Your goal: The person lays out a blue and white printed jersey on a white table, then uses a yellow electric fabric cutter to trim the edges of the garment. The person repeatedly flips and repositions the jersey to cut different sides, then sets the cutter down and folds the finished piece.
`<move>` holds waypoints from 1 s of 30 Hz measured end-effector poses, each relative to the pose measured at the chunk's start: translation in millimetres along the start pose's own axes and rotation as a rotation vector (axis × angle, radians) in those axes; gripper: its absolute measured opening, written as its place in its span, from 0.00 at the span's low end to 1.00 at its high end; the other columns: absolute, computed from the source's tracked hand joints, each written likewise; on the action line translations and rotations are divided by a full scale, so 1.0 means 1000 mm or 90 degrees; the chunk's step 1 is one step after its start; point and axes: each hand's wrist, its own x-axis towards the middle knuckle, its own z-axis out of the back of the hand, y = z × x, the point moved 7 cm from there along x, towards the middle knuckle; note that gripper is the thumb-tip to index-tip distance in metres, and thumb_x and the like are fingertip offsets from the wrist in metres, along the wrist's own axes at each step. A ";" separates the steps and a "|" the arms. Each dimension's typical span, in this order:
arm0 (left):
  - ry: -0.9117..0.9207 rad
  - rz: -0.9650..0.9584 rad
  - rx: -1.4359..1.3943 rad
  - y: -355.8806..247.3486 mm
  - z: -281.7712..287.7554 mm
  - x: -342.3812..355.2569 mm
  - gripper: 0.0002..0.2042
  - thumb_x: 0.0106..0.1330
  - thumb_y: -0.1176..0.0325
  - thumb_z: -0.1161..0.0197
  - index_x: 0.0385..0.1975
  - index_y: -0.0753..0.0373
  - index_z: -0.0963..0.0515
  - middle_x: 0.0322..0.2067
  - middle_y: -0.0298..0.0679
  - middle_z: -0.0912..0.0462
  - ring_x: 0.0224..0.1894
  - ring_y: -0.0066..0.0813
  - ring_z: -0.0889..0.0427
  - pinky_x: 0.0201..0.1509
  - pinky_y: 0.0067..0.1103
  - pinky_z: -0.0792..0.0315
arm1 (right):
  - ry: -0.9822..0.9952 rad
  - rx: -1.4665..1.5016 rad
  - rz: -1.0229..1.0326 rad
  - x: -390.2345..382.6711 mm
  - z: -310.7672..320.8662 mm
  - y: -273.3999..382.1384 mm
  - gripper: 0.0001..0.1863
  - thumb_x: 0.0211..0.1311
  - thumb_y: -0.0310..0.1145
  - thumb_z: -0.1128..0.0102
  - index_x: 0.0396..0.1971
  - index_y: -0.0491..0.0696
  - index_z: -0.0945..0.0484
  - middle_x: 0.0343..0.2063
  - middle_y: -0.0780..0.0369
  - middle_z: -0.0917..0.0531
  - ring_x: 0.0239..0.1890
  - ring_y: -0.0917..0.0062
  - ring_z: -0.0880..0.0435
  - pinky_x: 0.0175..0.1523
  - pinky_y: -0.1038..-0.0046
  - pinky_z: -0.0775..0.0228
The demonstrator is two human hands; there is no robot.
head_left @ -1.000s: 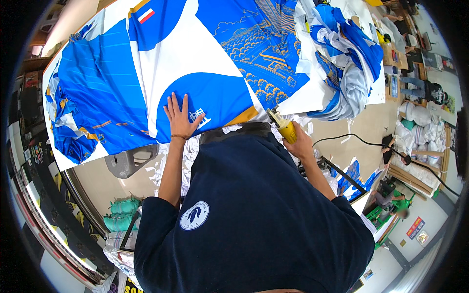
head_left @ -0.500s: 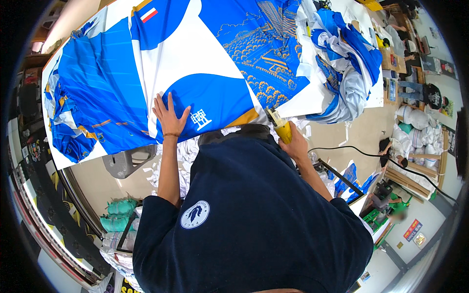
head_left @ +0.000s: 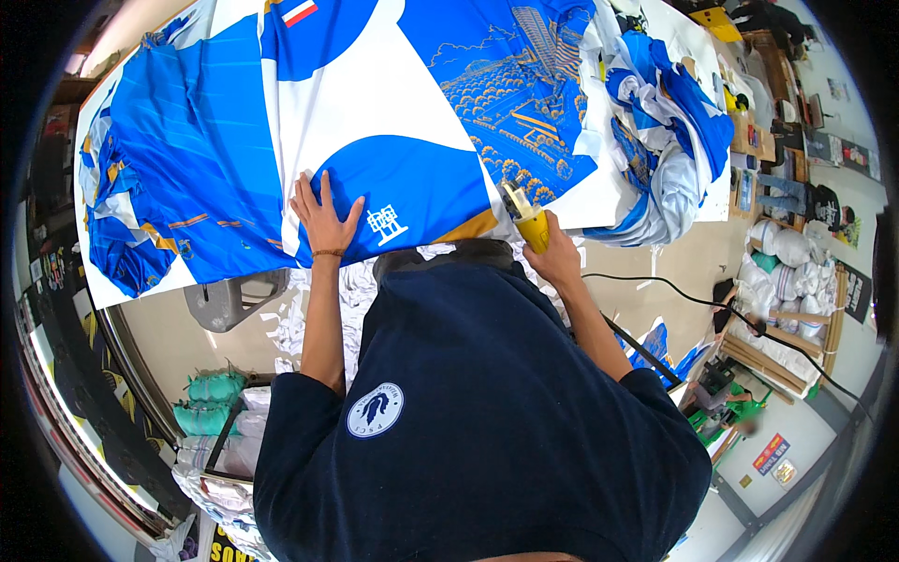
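Observation:
My left hand (head_left: 328, 217) lies flat with fingers spread on the blue and white printed fabric (head_left: 393, 183), beside a small white building emblem near its front edge. In my right hand (head_left: 556, 253) is a yellow electric fabric cutter (head_left: 532, 228), gripped round its body. The metal head of the cutter is at the fabric's right edge, just past the orange corner strip. Further right lies another blue piece (head_left: 524, 122) printed with orange line drawings. Whether the blade touches cloth is too small to tell.
A crumpled heap of blue and white cloth (head_left: 688, 140) covers the right end of the white table (head_left: 599, 201). More bunched blue cloth (head_left: 136, 248) lies at the left end. A black cord (head_left: 674, 284) trails right from my right hand. A grey stool (head_left: 229, 302) stands below the table.
My right hand and the cutter have moved a little away from me along the fabric's right edge. My left hand stays pressed on the same spot. The view has shifted slightly.

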 end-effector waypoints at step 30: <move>-0.021 0.001 -0.004 -0.012 0.014 0.003 0.41 0.60 0.44 0.32 0.70 0.58 0.36 0.72 0.55 0.44 0.75 0.57 0.47 0.77 0.51 0.53 | 0.004 -0.020 0.080 0.160 0.041 0.150 0.40 0.48 0.44 0.29 0.62 0.52 0.36 0.43 0.42 0.16 0.47 0.42 0.17 0.51 0.47 0.24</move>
